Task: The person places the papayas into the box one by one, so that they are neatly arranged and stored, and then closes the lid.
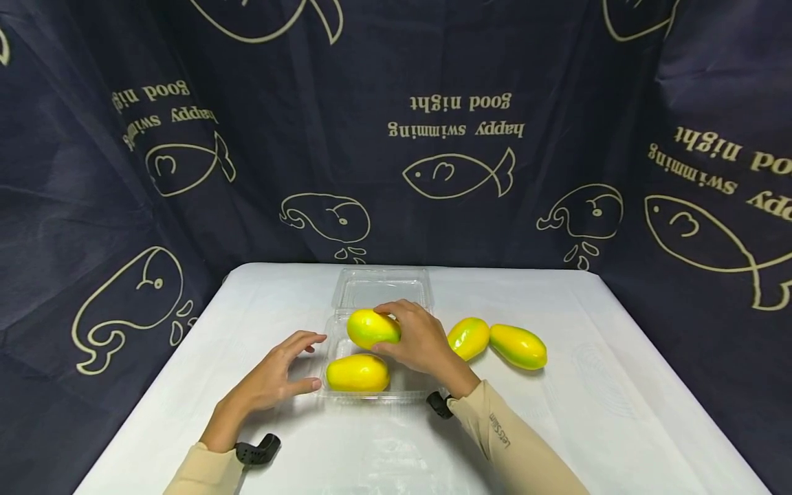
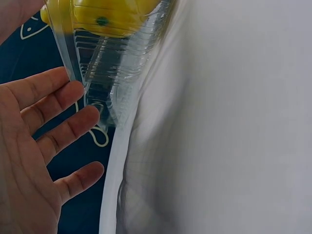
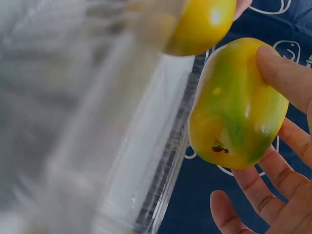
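In the head view my right hand (image 1: 416, 337) grips a yellow-green papaya (image 1: 373, 328) over the clear plastic box (image 1: 402, 395). In the right wrist view the thumb presses one side of this papaya (image 3: 239, 105), with fingers on the other and its brown stem end showing. Another papaya (image 1: 357, 373) lies inside the box along its near side. My left hand (image 1: 276, 371) is beside the box's left wall, fingers spread and holding nothing. Its fingertips are right at the ribbed clear wall (image 2: 117, 58) in the left wrist view.
Two more papayas, one (image 1: 468, 338) partly behind my right wrist and one (image 1: 518, 346) farther right, lie on the white table (image 1: 594, 426). The box's hinged lid (image 1: 383, 289) lies open toward the back. A dark patterned curtain (image 1: 458, 227) stands behind the table.
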Available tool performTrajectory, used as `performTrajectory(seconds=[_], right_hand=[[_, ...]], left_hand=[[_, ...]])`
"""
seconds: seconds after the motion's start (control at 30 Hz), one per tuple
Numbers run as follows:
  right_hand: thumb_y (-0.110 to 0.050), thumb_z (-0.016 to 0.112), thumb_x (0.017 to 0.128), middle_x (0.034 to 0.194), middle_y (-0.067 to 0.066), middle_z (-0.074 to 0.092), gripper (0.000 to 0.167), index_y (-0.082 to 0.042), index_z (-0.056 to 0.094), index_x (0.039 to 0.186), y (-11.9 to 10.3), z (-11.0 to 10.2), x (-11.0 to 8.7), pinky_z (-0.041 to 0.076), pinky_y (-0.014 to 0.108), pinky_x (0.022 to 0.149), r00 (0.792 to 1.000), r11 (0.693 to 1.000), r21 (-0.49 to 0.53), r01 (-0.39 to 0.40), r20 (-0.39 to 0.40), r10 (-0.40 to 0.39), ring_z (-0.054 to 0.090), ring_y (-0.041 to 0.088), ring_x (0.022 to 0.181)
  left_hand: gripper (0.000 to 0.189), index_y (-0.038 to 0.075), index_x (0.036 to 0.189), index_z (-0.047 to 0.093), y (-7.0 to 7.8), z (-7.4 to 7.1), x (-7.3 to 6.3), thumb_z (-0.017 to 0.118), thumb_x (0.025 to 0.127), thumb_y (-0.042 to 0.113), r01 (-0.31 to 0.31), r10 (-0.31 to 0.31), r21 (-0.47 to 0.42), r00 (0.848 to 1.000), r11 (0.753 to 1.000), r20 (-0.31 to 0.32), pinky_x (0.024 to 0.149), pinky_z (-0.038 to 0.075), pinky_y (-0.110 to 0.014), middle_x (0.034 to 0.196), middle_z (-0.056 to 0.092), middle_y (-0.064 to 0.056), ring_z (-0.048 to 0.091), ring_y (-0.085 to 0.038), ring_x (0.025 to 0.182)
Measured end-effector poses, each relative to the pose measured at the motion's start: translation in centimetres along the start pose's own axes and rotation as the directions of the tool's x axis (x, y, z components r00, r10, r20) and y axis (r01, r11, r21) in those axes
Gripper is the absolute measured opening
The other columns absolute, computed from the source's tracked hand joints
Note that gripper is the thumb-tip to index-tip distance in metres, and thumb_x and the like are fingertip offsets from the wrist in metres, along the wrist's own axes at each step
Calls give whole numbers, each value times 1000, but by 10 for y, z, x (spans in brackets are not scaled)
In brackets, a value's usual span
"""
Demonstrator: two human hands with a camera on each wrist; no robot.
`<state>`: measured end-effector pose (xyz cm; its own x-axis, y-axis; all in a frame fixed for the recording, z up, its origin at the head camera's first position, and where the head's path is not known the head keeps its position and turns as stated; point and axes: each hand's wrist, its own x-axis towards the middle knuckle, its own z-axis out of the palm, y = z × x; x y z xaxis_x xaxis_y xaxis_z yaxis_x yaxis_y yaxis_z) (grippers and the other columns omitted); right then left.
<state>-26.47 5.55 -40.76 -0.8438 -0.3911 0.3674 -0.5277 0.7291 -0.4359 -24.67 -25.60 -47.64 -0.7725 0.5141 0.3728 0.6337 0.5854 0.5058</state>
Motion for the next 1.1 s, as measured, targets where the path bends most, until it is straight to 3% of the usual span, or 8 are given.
performTrajectory(seconds=[0.17,0.47,0.77,1.1], right_hand=[[-41,89,74,126,-9,67,63,-28,65,130,-2,3,3,53,37,88,1000,1000,-10,9,24,-9,63,16,113],[-41,88,75,128,-9,67,61,-27,65,130,-9,0,9,53,37,89,998,999,-36,11,63,-9,63,15,115],[-41,85,78,132,-7,65,59,-26,64,132,-12,8,16,54,40,90,990,999,-48,3,138,4,62,17,119],[-39,85,79,132,-6,66,58,-26,64,132,-17,12,23,53,41,92,984,999,-54,-4,178,13,63,17,118]], left_hand=[[73,16,147,49,1,1,-1,80,83,35,9,-9,9,1000,1000,7,96,52,-48,141,56,-2,60,-23,119],[72,26,147,47,1,1,-1,80,83,33,-3,3,5,1000,1000,-15,95,52,-49,139,57,-3,60,-25,117],[73,26,147,47,2,1,-1,80,83,32,1,-1,-25,1000,1000,-5,94,52,-55,140,57,-5,60,-27,117],[72,13,146,50,1,2,-1,79,83,35,1,-1,-20,1000,1000,-6,93,52,-55,140,57,-4,60,-28,117]])
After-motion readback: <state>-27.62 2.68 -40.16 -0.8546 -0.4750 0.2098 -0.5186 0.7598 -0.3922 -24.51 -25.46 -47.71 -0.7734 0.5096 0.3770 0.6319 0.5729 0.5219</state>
